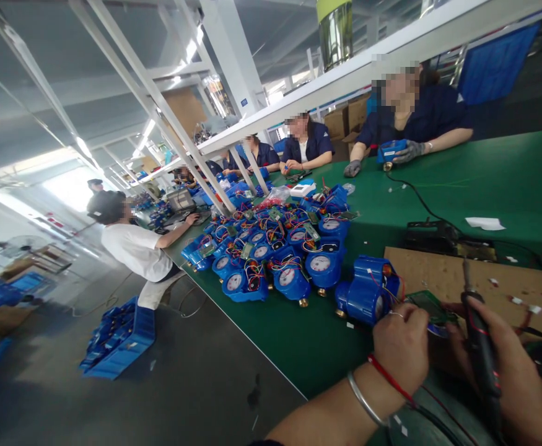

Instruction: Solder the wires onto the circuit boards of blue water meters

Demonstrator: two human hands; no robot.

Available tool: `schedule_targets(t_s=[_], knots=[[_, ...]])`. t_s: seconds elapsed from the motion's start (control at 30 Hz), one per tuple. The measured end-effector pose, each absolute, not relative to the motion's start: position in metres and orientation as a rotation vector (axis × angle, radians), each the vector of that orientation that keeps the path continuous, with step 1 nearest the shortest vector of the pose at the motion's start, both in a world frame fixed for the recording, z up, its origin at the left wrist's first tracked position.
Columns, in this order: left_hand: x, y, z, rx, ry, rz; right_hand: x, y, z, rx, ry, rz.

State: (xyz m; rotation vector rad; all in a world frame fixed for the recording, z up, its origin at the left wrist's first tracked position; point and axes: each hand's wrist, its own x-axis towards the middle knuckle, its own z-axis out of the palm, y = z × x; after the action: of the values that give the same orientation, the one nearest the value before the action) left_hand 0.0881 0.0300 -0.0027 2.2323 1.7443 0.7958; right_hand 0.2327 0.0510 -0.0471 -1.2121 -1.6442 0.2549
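My right hand (512, 365) is closed around a black soldering iron (479, 347), its tip pointing up and away from me. A green circuit board (426, 303) lies between my two hands, partly hidden by the fingers. My left hand (401, 344) is pinched at the board's near left edge, where thin wires from a blue water meter (366, 291) run to the fingertips. That meter lies on its side just left of my left hand. Whether my right fingers also touch the board, I cannot tell.
Many blue water meters (289, 279) with loose wires crowd the green table (261, 334). A brown board (466, 279) with small white connectors lies at right, beside a black soldering stand (431, 235). Co-workers sit along the table. A blue crate (131, 347) stands on the floor.
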Motion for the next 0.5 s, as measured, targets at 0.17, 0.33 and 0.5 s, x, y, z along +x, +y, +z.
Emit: schedule_targets(t_s=[0.17,0.33,0.5], knots=[[0.088,0.030,-0.003,2.211,1.743,0.837,0.230,0.048,-0.049,-1.143,-1.763,0.140],[0.086,0.030,-0.003,2.208,1.708,0.861,0.233,0.043,-0.057,-1.154,-1.871,0.204],[0.084,0.030,-0.005,2.225,1.683,0.874,0.233,0.042,-0.058,-1.195,-1.851,0.286]])
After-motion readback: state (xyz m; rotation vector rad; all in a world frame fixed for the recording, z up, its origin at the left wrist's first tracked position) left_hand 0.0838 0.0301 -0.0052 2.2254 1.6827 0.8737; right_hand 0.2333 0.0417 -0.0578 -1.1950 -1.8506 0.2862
